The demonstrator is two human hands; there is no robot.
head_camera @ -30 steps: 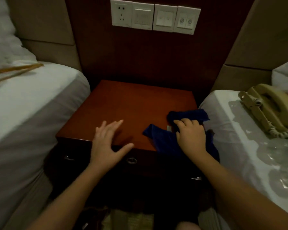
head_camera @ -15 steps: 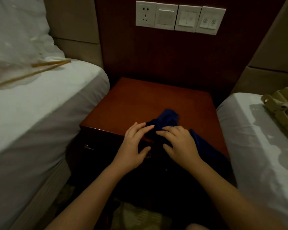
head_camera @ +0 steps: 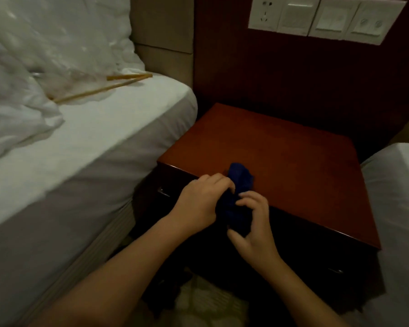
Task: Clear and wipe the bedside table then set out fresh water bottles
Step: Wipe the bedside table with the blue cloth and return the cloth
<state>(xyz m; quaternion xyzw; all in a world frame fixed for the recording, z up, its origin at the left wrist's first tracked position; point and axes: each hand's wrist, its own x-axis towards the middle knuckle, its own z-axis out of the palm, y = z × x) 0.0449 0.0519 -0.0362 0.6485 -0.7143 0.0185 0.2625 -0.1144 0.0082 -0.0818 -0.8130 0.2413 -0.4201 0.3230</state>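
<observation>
Cloth: we had the blue cloth [head_camera: 237, 199] bunched at the near edge of the bedside table [head_camera: 293, 166], about 7 o'clock on its top, part of it hanging past the edge.
Left hand: our left hand [head_camera: 198, 204] was curled round the cloth's left side, fingers closed on the fabric.
Right hand: our right hand [head_camera: 253, 223] pinched the lower fold from 5 o'clock, thumb under, fingertips on top.
Handling: we judged the cloth light, soft and limp; it would sag and slip unless gathered, so a full bunch in the palm looked better than a corner.
Table top: no other thing showed on the wood.
Bottles: we saw none in view.
Bed: at 9 o'clock, a white bed [head_camera: 92, 142] with two thin sticks [head_camera: 104, 88] lying on it.
</observation>
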